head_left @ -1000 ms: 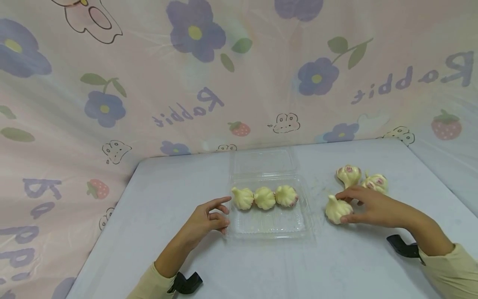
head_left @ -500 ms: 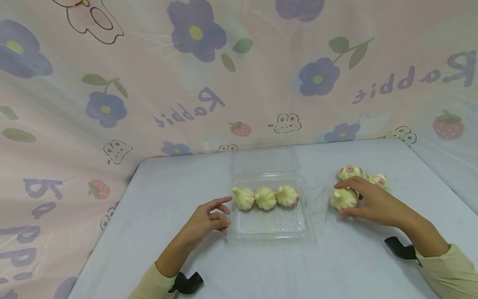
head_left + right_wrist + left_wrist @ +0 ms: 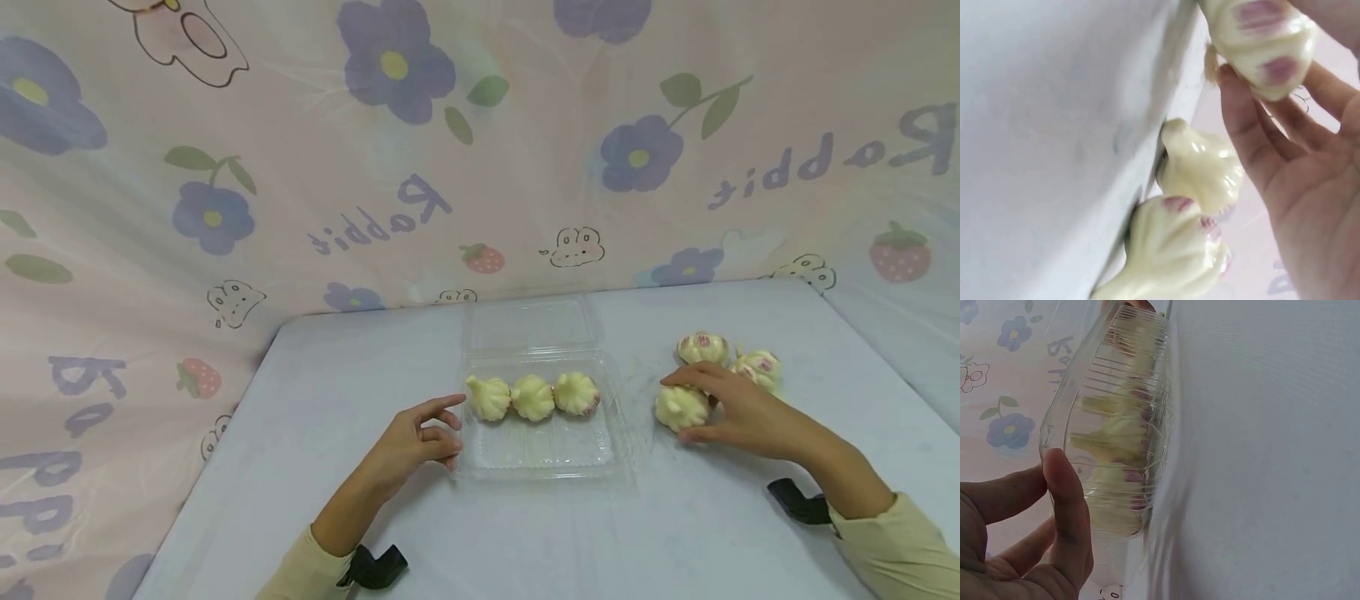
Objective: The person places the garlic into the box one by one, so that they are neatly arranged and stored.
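Observation:
A clear plastic clamshell container [image 3: 540,467] lies with its lid folded back. Three garlic bulbs [image 3: 532,397] sit in a row along its rear half. At its left side my left hand [image 3: 412,446] has bent fingers and holds the edge; the left wrist view shows thumb and finger meeting at the rim [image 3: 1047,434]. Right of the container, my right hand [image 3: 742,412] grips another garlic bulb [image 3: 681,407] between thumb and fingers. Purple patches mark this bulb [image 3: 1266,44] in the right wrist view. Just behind that hand lie two more bulbs, one [image 3: 702,348] left of the other [image 3: 759,367].
A white cloth covers the table [image 3: 360,358]. Behind it hangs a pink patterned curtain [image 3: 525,167], close to the back edge and the lid. Black wrist mounts [image 3: 375,568] sit by both sleeves.
My right hand has shifted the garlic bulb back and slightly turned it, stalk now toward the camera, then brought it slightly left and forward. My left hand and the container stay put.

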The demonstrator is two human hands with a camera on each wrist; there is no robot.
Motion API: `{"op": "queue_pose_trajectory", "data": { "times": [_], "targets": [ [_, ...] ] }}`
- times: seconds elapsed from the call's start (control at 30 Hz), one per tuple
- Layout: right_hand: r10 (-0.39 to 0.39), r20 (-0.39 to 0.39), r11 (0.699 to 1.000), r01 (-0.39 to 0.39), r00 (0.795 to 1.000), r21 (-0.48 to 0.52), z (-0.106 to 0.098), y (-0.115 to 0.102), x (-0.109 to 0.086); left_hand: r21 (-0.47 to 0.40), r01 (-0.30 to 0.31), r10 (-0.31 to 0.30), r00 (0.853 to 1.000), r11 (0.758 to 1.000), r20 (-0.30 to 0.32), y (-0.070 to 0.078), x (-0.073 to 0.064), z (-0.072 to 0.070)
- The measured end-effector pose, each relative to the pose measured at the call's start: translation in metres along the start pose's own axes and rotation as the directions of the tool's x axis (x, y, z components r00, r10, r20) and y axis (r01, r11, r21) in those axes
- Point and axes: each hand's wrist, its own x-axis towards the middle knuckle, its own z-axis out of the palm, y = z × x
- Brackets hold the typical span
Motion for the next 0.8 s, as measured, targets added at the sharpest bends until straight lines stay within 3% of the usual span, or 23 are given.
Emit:
{"op": "queue_pose_trajectory", "data": {
  "times": [0.3, 0.6, 0.8],
  "targets": [
    [-0.087, 0.002, 0.983, 0.085, 0.996, 0.165, -0.0037, 0.0068, -0.0044, 0.012, 0.015, -0.015, 1.0, 1.0, -0.002, 0.0, -0.0009, -0.0007],
    [-0.114, -0.061, 0.985, 0.121, 0.992, 0.124, -0.0016, 0.0057, -0.002, 0.014, 0.014, -0.014, 1.0, 1.0, -0.006, 0.0015, -0.0017, 0.0003],
    [-0.075, -0.046, 0.992, 0.08, 0.996, 0.097, -0.0039, 0.0017, -0.001, 0.012, 0.001, -0.001, 1.0, 1.0, -0.005, 0.0015, -0.0017, 0.0007]
  ]
}}
